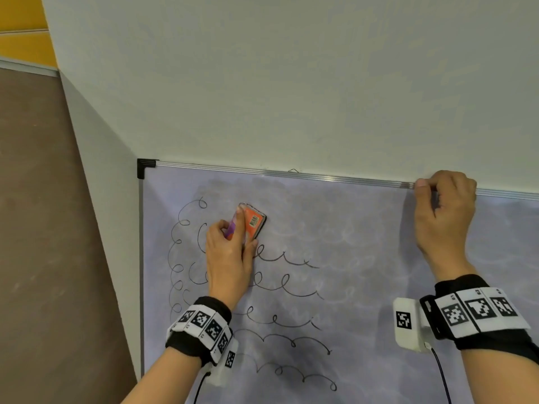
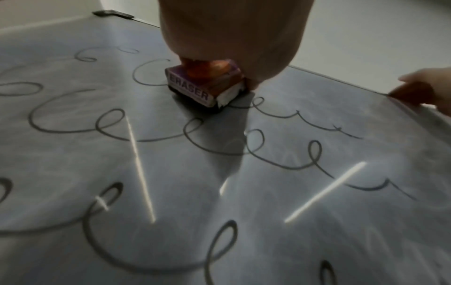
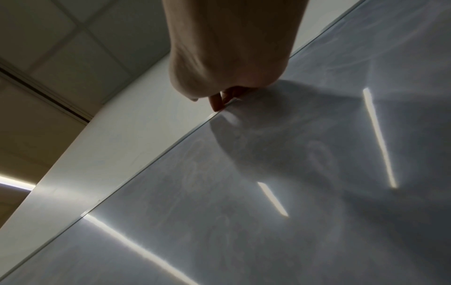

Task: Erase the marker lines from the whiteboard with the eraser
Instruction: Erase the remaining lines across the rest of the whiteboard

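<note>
A whiteboard (image 1: 364, 287) hangs on the wall, its left half covered with black looping marker lines (image 1: 280, 287). My left hand (image 1: 230, 252) grips an orange and purple eraser (image 1: 250, 221) and holds it flat against the board near the upper left loops. The left wrist view shows the eraser (image 2: 207, 88), labelled ERASER, pressed on the board among the marker lines (image 2: 219, 150). My right hand (image 1: 443, 211) holds the board's top frame edge (image 1: 335, 178) with curled fingers; in the right wrist view its fingers (image 3: 217, 102) hook over that edge.
The board's right half shows only faint smeared traces (image 1: 344, 234). A black corner cap (image 1: 144, 166) marks the top left corner. White wall (image 1: 291, 83) rises above the board, and a brown surface (image 1: 43, 228) lies to the left.
</note>
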Demonstrator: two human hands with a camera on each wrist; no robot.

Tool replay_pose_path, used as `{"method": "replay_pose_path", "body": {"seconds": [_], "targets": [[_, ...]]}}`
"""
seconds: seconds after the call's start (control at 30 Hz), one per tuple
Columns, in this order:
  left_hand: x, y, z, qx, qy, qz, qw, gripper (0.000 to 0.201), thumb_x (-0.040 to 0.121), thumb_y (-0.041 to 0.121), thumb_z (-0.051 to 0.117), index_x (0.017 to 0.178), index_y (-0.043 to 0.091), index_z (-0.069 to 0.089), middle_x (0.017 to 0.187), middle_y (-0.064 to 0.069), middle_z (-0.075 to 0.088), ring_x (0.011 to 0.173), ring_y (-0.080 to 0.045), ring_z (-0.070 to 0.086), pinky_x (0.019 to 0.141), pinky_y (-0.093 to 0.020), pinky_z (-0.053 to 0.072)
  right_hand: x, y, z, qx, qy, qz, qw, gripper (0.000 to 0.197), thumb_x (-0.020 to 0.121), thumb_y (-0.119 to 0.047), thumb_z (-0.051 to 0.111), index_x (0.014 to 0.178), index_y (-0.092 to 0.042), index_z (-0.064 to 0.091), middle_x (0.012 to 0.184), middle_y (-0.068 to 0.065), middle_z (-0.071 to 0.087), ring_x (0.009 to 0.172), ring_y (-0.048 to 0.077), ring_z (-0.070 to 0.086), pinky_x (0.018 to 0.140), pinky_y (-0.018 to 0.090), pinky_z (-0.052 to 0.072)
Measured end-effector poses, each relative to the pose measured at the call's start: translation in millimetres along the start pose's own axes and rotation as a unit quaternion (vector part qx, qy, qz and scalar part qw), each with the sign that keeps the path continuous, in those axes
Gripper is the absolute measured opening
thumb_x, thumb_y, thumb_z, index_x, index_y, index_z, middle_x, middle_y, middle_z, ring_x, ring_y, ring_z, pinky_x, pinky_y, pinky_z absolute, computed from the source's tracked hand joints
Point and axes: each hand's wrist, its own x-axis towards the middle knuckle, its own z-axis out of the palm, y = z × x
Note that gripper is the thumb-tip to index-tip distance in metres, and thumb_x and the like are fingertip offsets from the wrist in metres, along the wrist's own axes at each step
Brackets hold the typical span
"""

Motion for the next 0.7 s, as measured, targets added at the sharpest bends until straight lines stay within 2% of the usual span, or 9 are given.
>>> {"method": "replay_pose_path", "body": {"seconds": [0.07, 0.17, 0.23, 0.27, 0.37, 0.43, 0.5, 0.63, 0.7], "targets": [[-7, 3, 0, 0.004, -0.010, 0.035, 0.999, 0.066, 0.089, 0.030, 0.062, 0.147, 0.017, 0.032, 0.113, -0.017, 0.044, 0.098, -0.023, 0.041, 0.076, -0.032, 0.043, -1, -1, 1, 0.003, 0.006, 0.002, 1.000, 0.028, 0.097, -0.025, 0.046, 0.084, -0.002, 0.056, 0.090, 0.017, 0.054, 0.090, 0.026, 0.040, 0.077, 0.027, 0.026], [-19, -4, -5, 0.058, -0.063, 0.156, 0.984, 0.057, 0.093, 0.040, 0.047, 0.143, 0.013, 0.040, 0.115, -0.019, 0.046, 0.096, -0.024, 0.044, 0.076, -0.035, 0.047, -2, -3, 1, 0.007, 0.009, 0.006, 1.000, 0.027, 0.097, -0.024, 0.046, 0.083, -0.003, 0.055, 0.089, 0.017, 0.053, 0.090, 0.025, 0.039, 0.077, 0.029, 0.027], [-11, -18, -12, 0.080, -0.070, 0.177, 0.978, 0.056, 0.093, 0.042, 0.044, 0.142, 0.015, 0.041, 0.114, -0.020, 0.048, 0.095, -0.026, 0.046, 0.074, -0.038, 0.049, -2, -2, 1, 0.008, 0.007, 0.004, 1.000, 0.027, 0.097, -0.024, 0.046, 0.083, -0.003, 0.054, 0.088, 0.016, 0.052, 0.089, 0.024, 0.038, 0.076, 0.030, 0.028], [-5, -24, -15, 0.076, -0.060, 0.158, 0.983, 0.057, 0.093, 0.042, 0.045, 0.143, 0.015, 0.039, 0.113, -0.021, 0.048, 0.095, -0.026, 0.045, 0.074, -0.037, 0.047, -2, -2, 1, 0.007, 0.006, 0.004, 1.000, 0.028, 0.097, -0.024, 0.045, 0.083, -0.002, 0.054, 0.088, 0.016, 0.052, 0.089, 0.024, 0.038, 0.076, 0.031, 0.028], [17, -37, -20, 0.035, -0.003, 0.021, 0.999, 0.065, 0.089, 0.032, 0.059, 0.147, 0.021, 0.031, 0.112, -0.018, 0.044, 0.096, -0.027, 0.043, 0.075, -0.034, 0.044, -2, -2, 1, 0.006, 0.007, 0.003, 1.000, 0.029, 0.097, -0.025, 0.045, 0.084, -0.001, 0.055, 0.089, 0.017, 0.052, 0.089, 0.025, 0.038, 0.076, 0.030, 0.027], [24, -38, -19, 0.024, 0.011, -0.023, 0.999, 0.073, 0.086, 0.027, 0.065, 0.149, 0.023, 0.028, 0.112, -0.018, 0.042, 0.097, -0.027, 0.042, 0.077, -0.035, 0.044, -2, -3, 2, 0.005, 0.012, 0.003, 1.000, 0.029, 0.097, -0.024, 0.046, 0.084, -0.001, 0.056, 0.089, 0.019, 0.053, 0.089, 0.026, 0.038, 0.076, 0.029, 0.026], [20, -30, -18, 0.022, 0.001, 0.018, 1.000, 0.070, 0.087, 0.026, 0.065, 0.148, 0.021, 0.030, 0.111, -0.019, 0.044, 0.095, -0.027, 0.043, 0.076, -0.035, 0.044, -2, -3, 4, 0.001, 0.018, 0.004, 1.000, 0.028, 0.097, -0.023, 0.046, 0.084, -0.001, 0.055, 0.089, 0.020, 0.052, 0.089, 0.026, 0.038, 0.077, 0.029, 0.026], [-1, -10, -14, 0.083, -0.072, 0.186, 0.976, 0.057, 0.092, 0.039, 0.048, 0.143, 0.015, 0.039, 0.114, -0.021, 0.048, 0.093, -0.027, 0.046, 0.074, -0.038, 0.049, -3, 0, 5, -0.003, 0.025, 0.010, 1.000, 0.027, 0.098, -0.022, 0.047, 0.084, 0.001, 0.056, 0.090, 0.021, 0.053, 0.090, 0.027, 0.038, 0.077, 0.031, 0.027], [1, -9, -16, 0.090, -0.075, 0.202, 0.972, 0.056, 0.092, 0.040, 0.045, 0.142, 0.016, 0.039, 0.114, -0.019, 0.049, 0.094, -0.026, 0.047, 0.074, -0.040, 0.050, -3, 1, 6, -0.003, 0.027, 0.006, 1.000, 0.029, 0.098, -0.022, 0.047, 0.084, 0.001, 0.056, 0.089, 0.021, 0.053, 0.090, 0.028, 0.038, 0.076, 0.031, 0.026]]}}
